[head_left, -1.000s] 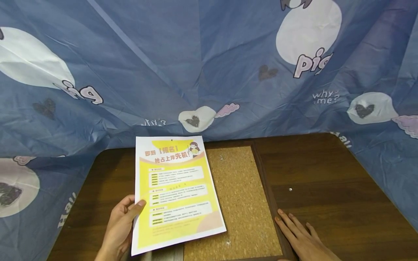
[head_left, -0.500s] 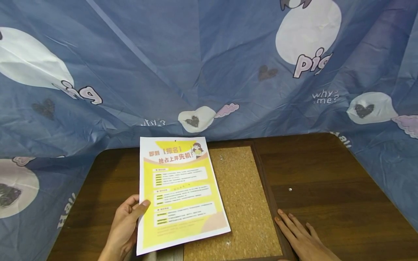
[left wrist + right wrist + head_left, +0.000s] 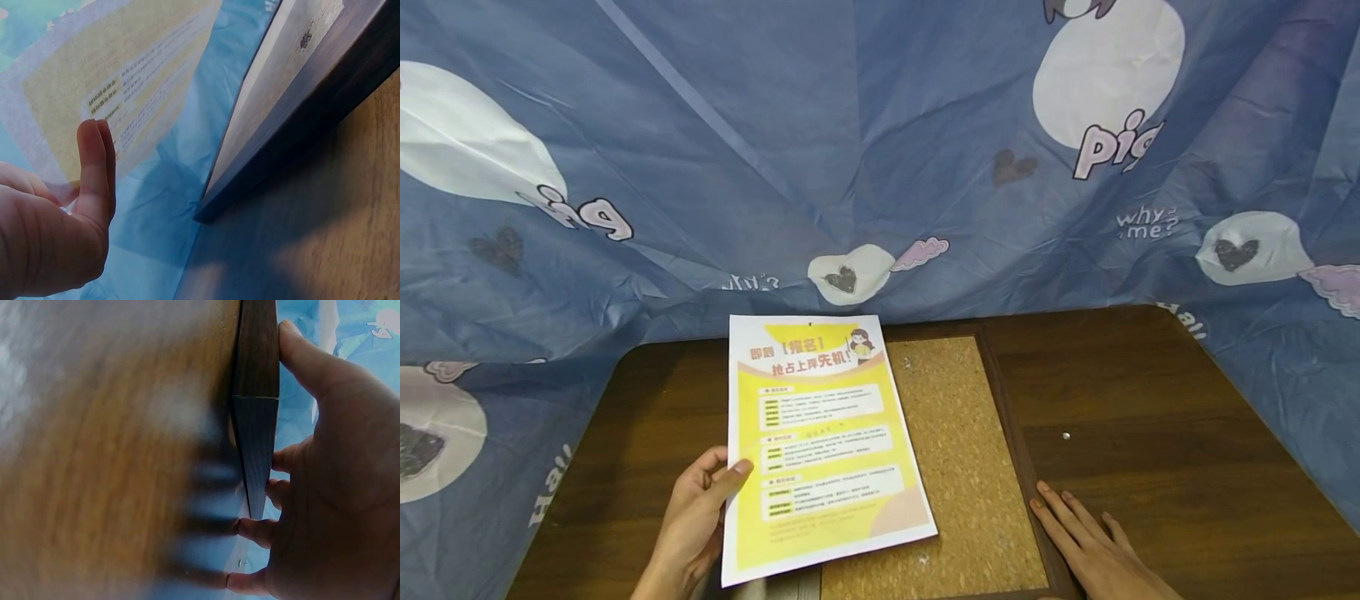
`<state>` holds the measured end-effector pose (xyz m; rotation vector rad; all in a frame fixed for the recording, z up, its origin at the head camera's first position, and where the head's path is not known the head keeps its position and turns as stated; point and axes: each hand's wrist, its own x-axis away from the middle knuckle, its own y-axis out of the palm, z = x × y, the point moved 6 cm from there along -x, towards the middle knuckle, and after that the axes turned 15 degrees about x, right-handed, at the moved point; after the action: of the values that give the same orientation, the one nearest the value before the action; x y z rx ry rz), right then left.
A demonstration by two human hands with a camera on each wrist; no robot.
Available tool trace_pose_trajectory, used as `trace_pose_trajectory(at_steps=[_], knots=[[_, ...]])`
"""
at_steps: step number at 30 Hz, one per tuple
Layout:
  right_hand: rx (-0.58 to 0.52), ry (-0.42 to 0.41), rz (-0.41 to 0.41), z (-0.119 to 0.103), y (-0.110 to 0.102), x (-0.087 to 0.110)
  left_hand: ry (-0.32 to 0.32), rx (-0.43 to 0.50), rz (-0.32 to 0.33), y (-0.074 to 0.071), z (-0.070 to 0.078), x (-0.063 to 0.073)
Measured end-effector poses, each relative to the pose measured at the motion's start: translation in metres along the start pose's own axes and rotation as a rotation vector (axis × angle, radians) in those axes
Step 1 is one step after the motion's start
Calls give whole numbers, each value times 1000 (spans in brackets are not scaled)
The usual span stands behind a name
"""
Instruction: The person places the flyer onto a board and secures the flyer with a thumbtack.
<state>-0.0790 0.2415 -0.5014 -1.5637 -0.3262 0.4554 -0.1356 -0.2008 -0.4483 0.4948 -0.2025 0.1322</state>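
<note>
A yellow and white printed poster [image 3: 820, 454] hangs tilted over the left part of a cork board [image 3: 973, 467] with a dark wooden frame. My left hand [image 3: 696, 517] pinches the poster's left edge low down, thumb on the printed face. In the left wrist view, two fingers [image 3: 97, 169] lie straight behind the sheet, which stands apart from the board's frame [image 3: 281, 131]. At the board's near right corner, my right hand [image 3: 1101, 546] rests with straight fingers along the frame's right side. Its thumb [image 3: 306, 359] touches the frame's near side in the right wrist view.
A small silvery thumbtack-like disc [image 3: 1066, 436] lies on the dark wooden table [image 3: 1172, 433], right of the board. Behind the table hangs a blue printed cloth [image 3: 955, 183]. The poster hides most of the board's left side.
The poster has shifted a little to the right over the cork board, carried by my left hand. My right hand stays at the frame.
</note>
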Motion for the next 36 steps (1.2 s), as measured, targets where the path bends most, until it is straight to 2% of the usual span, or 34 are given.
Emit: trace_pose_trajectory(at_steps=[15, 23, 36], knots=[[-16, 29, -18, 1, 0, -1, -20, -12, 2, 9, -5, 0], [5, 7, -1, 0, -1, 0, -4, -12, -20, 14, -8, -1], [29, -20, 35, -2, -2, 0, -47, -9, -37, 23, -16, -2]])
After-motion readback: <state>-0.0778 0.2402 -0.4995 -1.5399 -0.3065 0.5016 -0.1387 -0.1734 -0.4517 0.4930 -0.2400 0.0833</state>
